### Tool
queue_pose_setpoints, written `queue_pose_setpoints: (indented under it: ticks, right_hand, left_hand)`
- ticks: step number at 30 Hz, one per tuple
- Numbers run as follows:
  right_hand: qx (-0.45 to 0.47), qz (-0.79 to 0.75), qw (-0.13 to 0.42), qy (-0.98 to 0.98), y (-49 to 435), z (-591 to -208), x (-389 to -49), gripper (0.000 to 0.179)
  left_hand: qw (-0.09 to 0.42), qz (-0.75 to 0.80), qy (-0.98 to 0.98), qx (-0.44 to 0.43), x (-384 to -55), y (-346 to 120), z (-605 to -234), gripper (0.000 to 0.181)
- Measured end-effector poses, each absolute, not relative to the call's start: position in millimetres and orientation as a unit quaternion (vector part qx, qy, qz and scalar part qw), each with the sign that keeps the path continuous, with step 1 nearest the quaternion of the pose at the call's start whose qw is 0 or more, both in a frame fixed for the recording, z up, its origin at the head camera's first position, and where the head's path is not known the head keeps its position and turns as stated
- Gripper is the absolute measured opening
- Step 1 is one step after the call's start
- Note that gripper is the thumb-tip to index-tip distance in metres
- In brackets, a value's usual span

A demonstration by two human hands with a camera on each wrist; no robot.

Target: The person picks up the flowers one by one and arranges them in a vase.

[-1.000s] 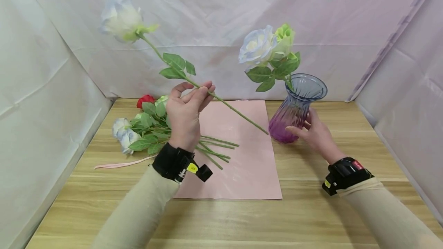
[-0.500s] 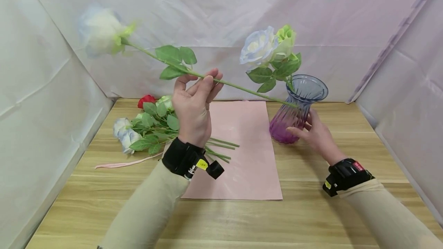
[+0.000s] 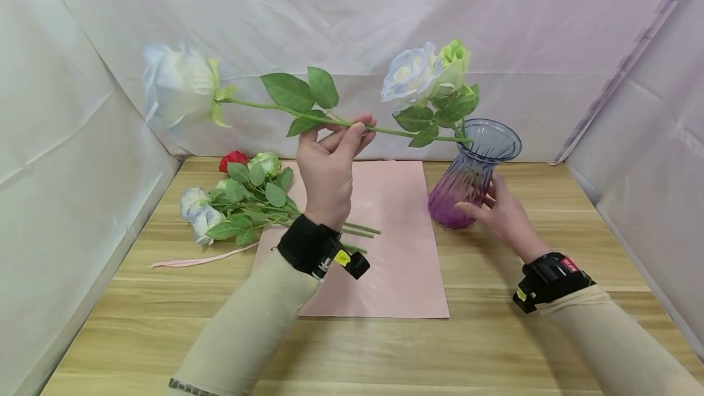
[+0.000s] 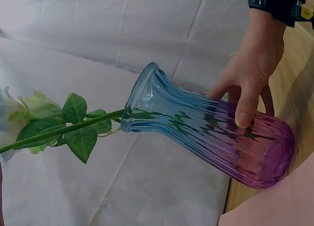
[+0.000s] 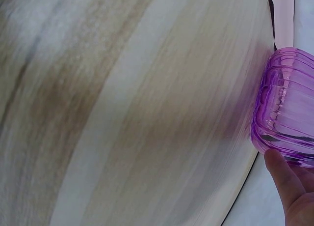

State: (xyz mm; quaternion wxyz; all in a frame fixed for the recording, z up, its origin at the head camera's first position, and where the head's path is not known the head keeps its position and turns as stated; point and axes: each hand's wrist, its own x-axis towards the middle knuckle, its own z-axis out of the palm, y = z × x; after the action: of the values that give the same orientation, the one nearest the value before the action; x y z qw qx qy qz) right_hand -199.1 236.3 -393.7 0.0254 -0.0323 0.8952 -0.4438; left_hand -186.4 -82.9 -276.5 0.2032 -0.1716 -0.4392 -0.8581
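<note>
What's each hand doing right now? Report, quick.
Left hand: holding a pale rose, stem pinched between thumb and fingers.
Right hand: holding the vase low on its side.

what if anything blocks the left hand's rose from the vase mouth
In the head view, a leaf of the roses in the vase overlaps the held rose stem left of the rim; contact is unclear. The mouth looks mostly open.

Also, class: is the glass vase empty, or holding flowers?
Holding flowers: they lean out of the glass vase, and green shows through its wall.
</note>
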Motion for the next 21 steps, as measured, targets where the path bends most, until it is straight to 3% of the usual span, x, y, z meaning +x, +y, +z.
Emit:
queue_pose_setpoints:
  ticks: [21]
  right_hand:
    - [-0.03, -0.438, 0.033, 0.898, 235, -392, -198, 0.108]
  left_hand:
    - [0.277, -0.751, -0.563, -0.206, -216, -49, -275, 0.023]
